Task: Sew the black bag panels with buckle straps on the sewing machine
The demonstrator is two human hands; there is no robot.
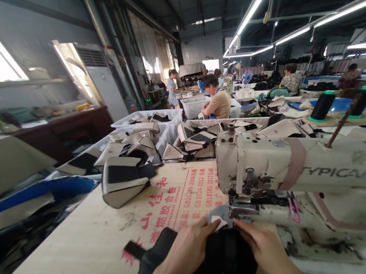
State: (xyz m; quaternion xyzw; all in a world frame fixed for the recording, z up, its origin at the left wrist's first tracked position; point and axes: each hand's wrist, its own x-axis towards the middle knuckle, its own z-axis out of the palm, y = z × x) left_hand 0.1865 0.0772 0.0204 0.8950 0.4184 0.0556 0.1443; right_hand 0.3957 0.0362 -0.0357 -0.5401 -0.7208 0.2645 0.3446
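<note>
My left hand (190, 246) pinches the edge of a black fabric piece (216, 273) with a pale grey corner, just under the head of a cream sewing machine (303, 171). My right hand (264, 249) lies on the same piece to the right, fingers pressed flat on it, close to the needle area (244, 208). A black strap of the piece (136, 250) sticks out to the left over the table. The needle itself is hidden behind the machine's metal parts.
The wooden table top (99, 235) bears red printed characters. A stack of grey-and-black sewn pieces (123, 178) lies at its far left; white bins (157, 121) behind hold more. Thread cones (322, 105) stand above the machine. Other people sit at work stations farther back.
</note>
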